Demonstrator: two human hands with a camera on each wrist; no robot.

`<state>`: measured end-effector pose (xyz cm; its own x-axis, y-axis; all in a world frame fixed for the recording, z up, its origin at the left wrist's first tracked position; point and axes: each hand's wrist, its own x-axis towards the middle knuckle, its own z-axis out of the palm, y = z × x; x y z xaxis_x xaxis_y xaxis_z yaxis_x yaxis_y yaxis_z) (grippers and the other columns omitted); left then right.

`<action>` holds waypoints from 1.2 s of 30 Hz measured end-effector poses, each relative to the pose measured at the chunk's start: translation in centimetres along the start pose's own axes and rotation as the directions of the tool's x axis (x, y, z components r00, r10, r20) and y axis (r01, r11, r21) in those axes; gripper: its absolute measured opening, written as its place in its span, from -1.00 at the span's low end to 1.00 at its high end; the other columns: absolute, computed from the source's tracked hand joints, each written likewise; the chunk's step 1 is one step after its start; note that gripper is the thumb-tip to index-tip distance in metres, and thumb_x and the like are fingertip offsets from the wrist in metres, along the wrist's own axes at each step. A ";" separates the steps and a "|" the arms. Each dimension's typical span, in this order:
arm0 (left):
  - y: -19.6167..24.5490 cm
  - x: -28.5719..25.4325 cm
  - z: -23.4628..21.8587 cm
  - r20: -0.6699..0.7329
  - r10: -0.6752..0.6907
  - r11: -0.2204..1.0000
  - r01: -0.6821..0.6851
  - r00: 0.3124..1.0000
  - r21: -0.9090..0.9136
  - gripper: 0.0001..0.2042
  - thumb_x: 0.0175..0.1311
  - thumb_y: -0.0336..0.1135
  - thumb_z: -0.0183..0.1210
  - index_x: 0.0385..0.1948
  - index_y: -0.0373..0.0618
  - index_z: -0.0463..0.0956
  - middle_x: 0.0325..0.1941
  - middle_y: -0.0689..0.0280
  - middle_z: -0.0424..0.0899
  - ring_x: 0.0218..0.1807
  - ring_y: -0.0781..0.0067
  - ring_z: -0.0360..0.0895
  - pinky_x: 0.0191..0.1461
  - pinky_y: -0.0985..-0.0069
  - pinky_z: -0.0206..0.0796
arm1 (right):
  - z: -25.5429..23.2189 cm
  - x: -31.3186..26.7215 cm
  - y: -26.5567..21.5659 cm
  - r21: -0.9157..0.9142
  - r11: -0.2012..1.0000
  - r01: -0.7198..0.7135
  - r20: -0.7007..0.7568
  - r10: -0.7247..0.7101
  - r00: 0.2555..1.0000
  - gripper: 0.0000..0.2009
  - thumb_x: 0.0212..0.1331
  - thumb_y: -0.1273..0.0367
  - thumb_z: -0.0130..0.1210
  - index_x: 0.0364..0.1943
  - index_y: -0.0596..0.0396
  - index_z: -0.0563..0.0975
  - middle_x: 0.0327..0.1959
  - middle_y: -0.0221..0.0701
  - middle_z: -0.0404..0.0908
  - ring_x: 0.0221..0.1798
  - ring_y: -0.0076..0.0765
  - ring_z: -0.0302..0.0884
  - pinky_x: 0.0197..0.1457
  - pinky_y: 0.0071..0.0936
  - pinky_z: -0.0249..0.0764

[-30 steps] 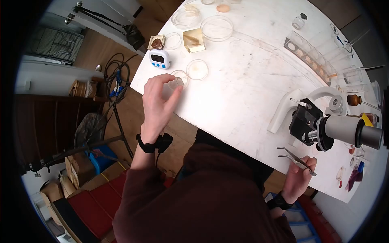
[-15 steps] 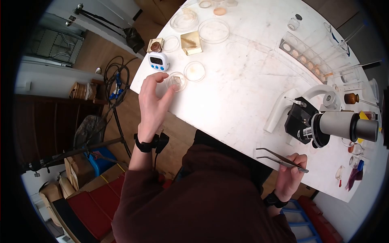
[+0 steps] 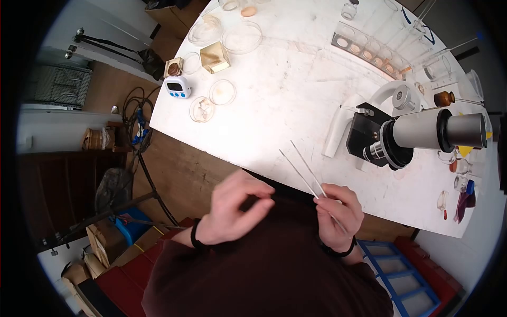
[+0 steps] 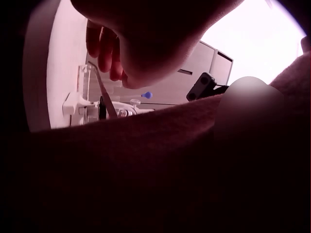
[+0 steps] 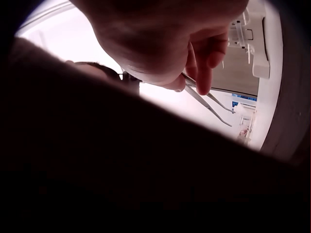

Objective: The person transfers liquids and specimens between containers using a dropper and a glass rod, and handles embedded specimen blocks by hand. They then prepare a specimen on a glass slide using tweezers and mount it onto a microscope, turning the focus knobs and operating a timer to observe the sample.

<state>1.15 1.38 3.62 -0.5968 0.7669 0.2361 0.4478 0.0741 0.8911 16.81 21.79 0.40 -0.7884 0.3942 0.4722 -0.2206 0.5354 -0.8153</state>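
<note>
My right hand [image 3: 340, 215] grips a pair of metal tweezers [image 3: 305, 174] between thumb and fingers, in front of the body at the table's near edge. The tips point away and stand apart, with nothing between them; the bent ends of the tweezers [image 5: 211, 109] show in the right wrist view. My left hand [image 3: 235, 208], blurred, hovers beside it off the table edge, fingers loosely bent and no object visible in them. A small petri dish [image 3: 202, 109] with pale brownish bits lies at the table's left, next to another shallow dish [image 3: 222, 92].
A white timer [image 3: 177, 87] and a clear block [image 3: 215, 57] stand at the left, with larger petri dishes [image 3: 242, 37] behind. On the right are a microscope [image 3: 422, 129], a test tube rack [image 3: 369, 50], a brown bottle [image 3: 444, 99] and small jars.
My left hand has left the small petri dish and come back toward the body. My right hand has moved left with the tweezers, whose tips have swung away from me. The head view has shifted.
</note>
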 end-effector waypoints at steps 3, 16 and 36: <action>0.9 -0.5 3.3 0.234 -0.242 0.848 0.322 0.942 -0.421 -0.70 0.49 -0.46 0.12 0.18 -0.31 0.49 -0.05 0.13 0.71 -0.03 0.35 0.71 0.11 0.41 0.54 | 1.6 2.1 -0.7 -0.149 0.963 0.224 0.059 -0.218 0.974 -0.65 -0.13 0.58 0.41 -0.15 0.02 0.72 0.03 -0.32 0.69 -0.15 -0.20 0.58 -0.17 -0.39 0.49; -1.5 1.5 1.8 0.331 -0.481 0.461 0.555 0.812 -0.692 -0.79 0.64 -0.29 -0.03 0.12 -0.17 0.41 -0.02 0.35 0.64 -0.06 0.67 0.54 0.07 0.59 0.43 | 1.6 3.7 -1.3 -0.148 0.975 0.168 0.362 -0.105 0.926 -0.56 0.02 0.39 0.42 0.07 0.07 0.65 0.20 -0.29 0.63 0.26 -0.01 0.51 0.23 -0.17 0.51; -4.4 -0.2 -10.2 -0.365 -0.412 0.751 0.538 0.835 0.383 -0.63 0.55 -0.35 0.07 0.29 -0.29 0.39 -0.41 0.26 0.51 -0.31 0.43 0.50 -0.17 0.44 0.37 | 0.3 3.2 1.6 -0.119 0.993 -0.013 0.374 0.057 0.925 -0.68 0.07 0.47 0.37 -0.05 0.15 0.65 0.00 -0.26 0.68 0.09 -0.05 0.60 0.16 -0.20 0.53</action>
<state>-7.54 -5.63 3.58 -0.9258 0.3769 -0.0290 0.2698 0.7127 0.6475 13.78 23.64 0.51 -0.9573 0.1158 0.2650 -0.1404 0.6151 -0.7759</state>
